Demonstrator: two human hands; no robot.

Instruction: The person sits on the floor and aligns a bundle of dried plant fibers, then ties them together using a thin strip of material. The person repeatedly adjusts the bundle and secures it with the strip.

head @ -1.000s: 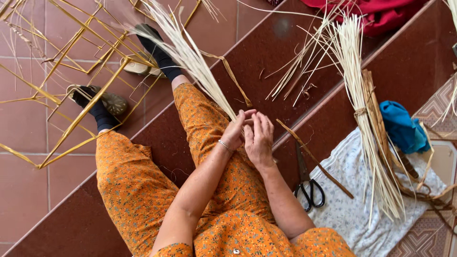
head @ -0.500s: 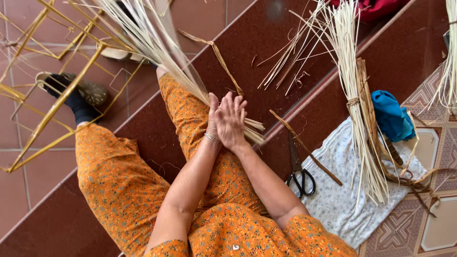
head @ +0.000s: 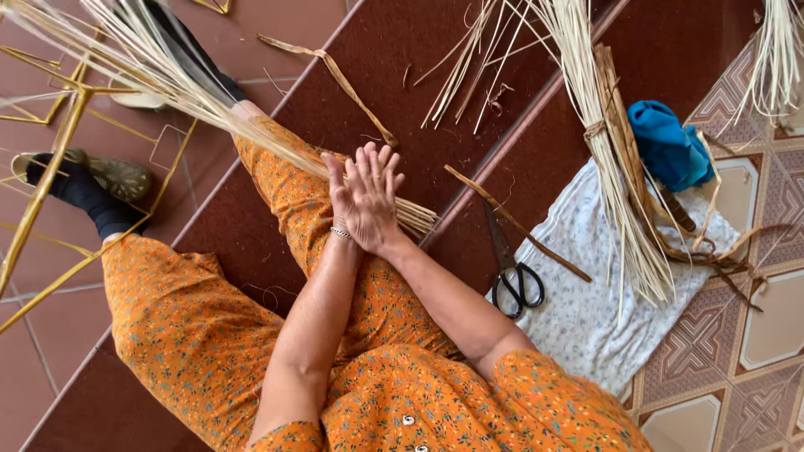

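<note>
Two hands meet palm to palm at the centre of the head view, over the thigh in orange flowered cloth. The left hand (head: pixel 342 194) and the right hand (head: pixel 375 199) press flat against each other with fingers stretched straight and slightly fanned toward the top of the frame, gripping nothing by curl; the pale straw bundle (head: pixel 176 79) passes between the palms. Its long strands fan out to the upper left, and its cut ends (head: pixel 416 219) poke out just right of the hands.

Half a second earlier the palms already lay together; a second ago the fingers were bent and pinching at the strands. So the pinch has given way to a flat press, which I judge to be rolling or twisting the straw between the palms.

Right of the hands, black-handled scissors (head: pixel 512 272) lie partly on a pale flowered cloth (head: pixel 586 318), touching a thin brown strip (head: pixel 515 222). A second tied straw bundle (head: pixel 607 142) runs down the right side, beside a blue cloth (head: pixel 670 146). Yellow strips (head: pixel 50 176) cross the tiles at the left.
</note>
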